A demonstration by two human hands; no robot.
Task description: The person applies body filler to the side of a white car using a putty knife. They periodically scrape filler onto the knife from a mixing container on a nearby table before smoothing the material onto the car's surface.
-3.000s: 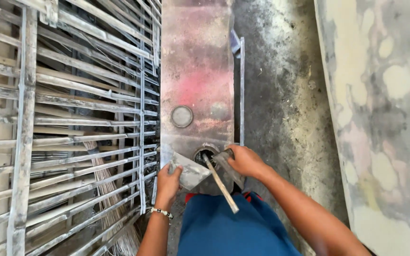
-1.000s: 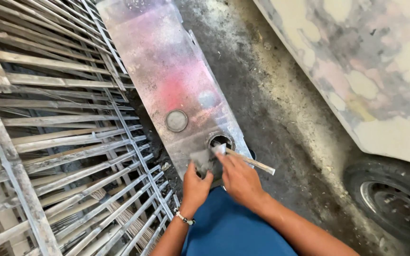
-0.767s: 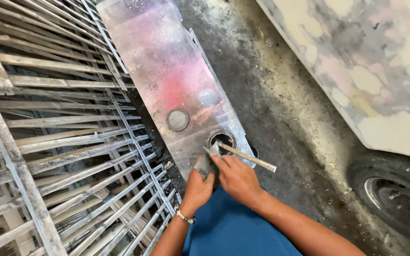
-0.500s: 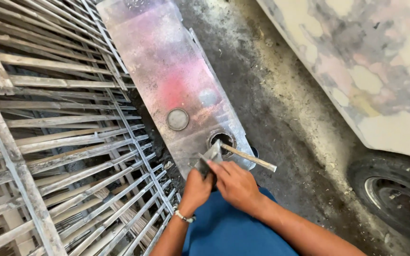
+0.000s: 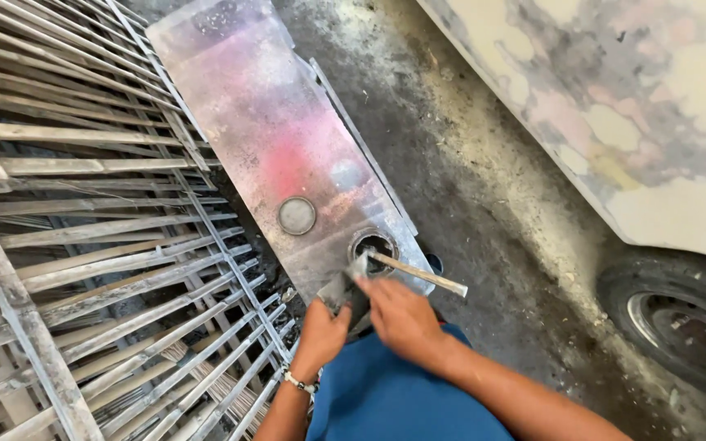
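My left hand point(image 5: 320, 333), with a beaded bracelet at the wrist, holds a flat grey scraper plate point(image 5: 338, 291) tilted up at the near end of a long paint-stained metal sheet point(image 5: 247, 122). My right hand point(image 5: 402, 320) grips a thin pale stick point(image 5: 422, 275). One end of the stick rests against the top of the scraper and the other points right. Just beyond the hands is a small round open tin point(image 5: 374, 244) set on the sheet. A round grey lid point(image 5: 297, 216) lies to its left. My blue-clad lap fills the bottom of the view.
Stacked metal grilles point(image 5: 83, 245) fill the left side, right beside the sheet. A car body with sanded filler patches point(image 5: 631, 106) and its wheel point(image 5: 684, 331) stand at the right. Between them is dirty concrete floor point(image 5: 484, 188).
Both hands have drawn slightly back from the tin toward me. The scraper has tipped up against the stick's end. Since three seconds ago the view swung right, showing the car.
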